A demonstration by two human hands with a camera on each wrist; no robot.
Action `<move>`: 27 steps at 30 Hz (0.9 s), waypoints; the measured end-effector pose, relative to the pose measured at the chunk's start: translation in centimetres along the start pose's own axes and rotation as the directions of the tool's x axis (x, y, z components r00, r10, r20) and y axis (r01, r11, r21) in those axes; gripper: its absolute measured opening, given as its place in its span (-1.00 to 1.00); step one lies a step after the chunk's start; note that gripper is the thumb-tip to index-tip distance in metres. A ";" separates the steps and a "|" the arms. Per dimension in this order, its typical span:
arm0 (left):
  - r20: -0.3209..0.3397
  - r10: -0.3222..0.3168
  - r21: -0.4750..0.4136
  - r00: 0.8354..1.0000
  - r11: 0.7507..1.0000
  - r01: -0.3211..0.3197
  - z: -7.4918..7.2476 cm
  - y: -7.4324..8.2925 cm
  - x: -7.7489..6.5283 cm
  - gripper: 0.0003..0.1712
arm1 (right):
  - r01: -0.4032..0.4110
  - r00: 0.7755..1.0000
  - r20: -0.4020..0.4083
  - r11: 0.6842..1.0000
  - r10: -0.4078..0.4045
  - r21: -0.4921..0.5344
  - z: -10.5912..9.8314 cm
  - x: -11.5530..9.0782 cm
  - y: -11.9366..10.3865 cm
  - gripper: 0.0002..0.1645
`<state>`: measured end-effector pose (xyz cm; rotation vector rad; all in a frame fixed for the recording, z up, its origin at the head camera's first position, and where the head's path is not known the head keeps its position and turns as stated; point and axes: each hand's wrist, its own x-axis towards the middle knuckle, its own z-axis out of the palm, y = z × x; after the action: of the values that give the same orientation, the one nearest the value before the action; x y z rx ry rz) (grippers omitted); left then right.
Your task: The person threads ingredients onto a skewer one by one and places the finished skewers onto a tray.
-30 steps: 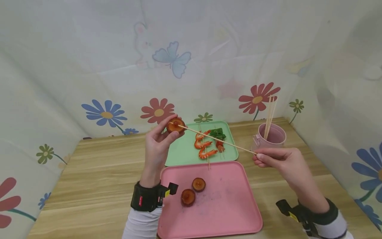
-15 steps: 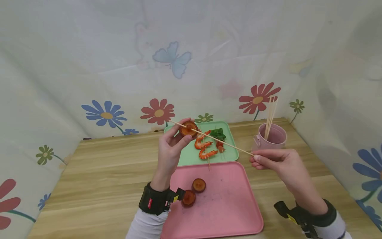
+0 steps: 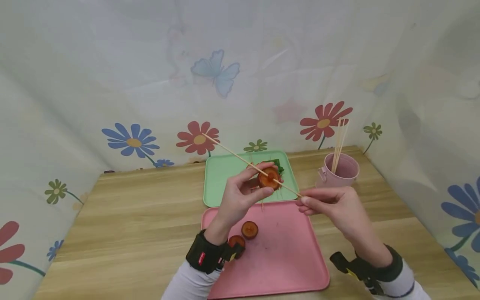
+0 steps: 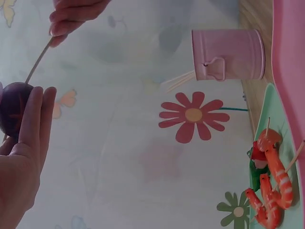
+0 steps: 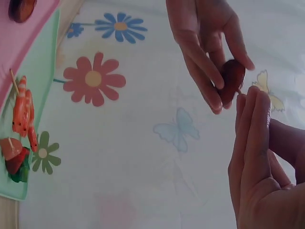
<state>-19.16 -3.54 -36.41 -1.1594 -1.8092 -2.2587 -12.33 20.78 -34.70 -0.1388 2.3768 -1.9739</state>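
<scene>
My left hand (image 3: 240, 196) holds a round brown mushroom (image 3: 268, 180) between thumb and fingers, raised over the trays with its stem side toward the head camera. A thin bamboo skewer (image 3: 234, 154) runs through the mushroom, and a long stretch with its free end sticks out at the upper left. Close on the right, my right hand (image 3: 333, 204) pinches the skewer's other end. In the left wrist view the mushroom's dark cap (image 4: 14, 107) shows against my fingers. The right wrist view has both hands near each other, the mushroom (image 5: 232, 78) between them.
Two more mushrooms (image 3: 249, 230) lie on the pink tray (image 3: 285, 262). Behind it, a green tray (image 3: 221, 175) bears skewered shrimp (image 4: 274, 176) and green and red pieces. A pink bucket (image 3: 339, 175) with several upright skewers (image 3: 338, 146) stands at the back right.
The mushroom has slid along the skewer toward my right hand, so much more skewer sticks out beyond it. My left hand moved right and down; my right hand came slightly left.
</scene>
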 end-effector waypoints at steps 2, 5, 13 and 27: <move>0.021 -0.002 0.006 1.000 1.000 0.001 0.6 -0.2 0.0 -0.44 | 0.011 1.000 0.005 1.000 -0.011 0.008 0.3 0.1 -0.2 -0.53; 0.003 -0.007 -0.004 1.000 1.000 0.007 0.9 -0.2 0.0 -0.43 | 0.021 1.000 -0.005 1.000 -0.021 0.010 0.4 0.1 -0.3 -0.56; 0.011 -0.019 -0.013 1.000 1.000 0.019 1.4 -0.3 -0.1 -0.44 | 0.090 0.994 -0.061 0.996 -0.090 -0.004 1.3 -0.3 -0.1 -0.58; 0.092 -0.080 0.040 0.993 0.996 0.077 2.3 -0.6 -0.4 -0.38 | 0.139 0.989 -0.056 0.990 -0.138 0.012 1.8 0.0 -0.1 -0.62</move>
<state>-17.93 -1.52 -36.99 -1.2287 -1.9543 -2.2385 -12.15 19.06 -34.94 -0.2593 2.4471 -2.0810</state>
